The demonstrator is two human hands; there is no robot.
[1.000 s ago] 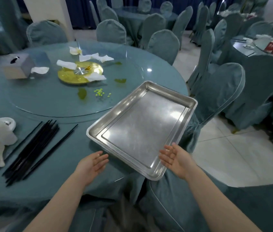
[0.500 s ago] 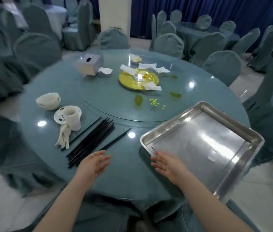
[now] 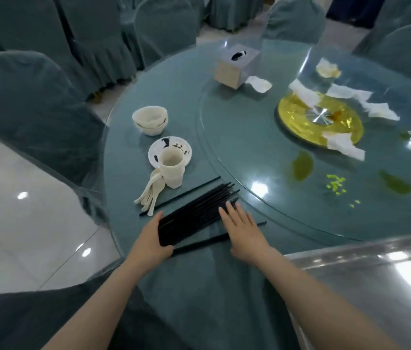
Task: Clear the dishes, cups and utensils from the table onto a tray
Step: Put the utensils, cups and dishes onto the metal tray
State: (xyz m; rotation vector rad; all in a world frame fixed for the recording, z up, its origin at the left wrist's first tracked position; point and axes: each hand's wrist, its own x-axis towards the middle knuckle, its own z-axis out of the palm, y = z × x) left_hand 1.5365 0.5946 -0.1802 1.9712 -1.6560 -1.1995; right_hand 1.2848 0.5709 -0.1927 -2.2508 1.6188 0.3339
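Hands [image 3: 197,232] flat against black chopsticks [image 3: 194,215] beside cup [image 3: 171,169].

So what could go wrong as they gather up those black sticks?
Some chopsticks could get left behind or roll away: one lies apart below the bundle, another apart above it, while the left hand and right hand only bracket the main pile. The spoons and the cup, which looks tilted on its saucer, sit close by, so a careless sweep might knock them.
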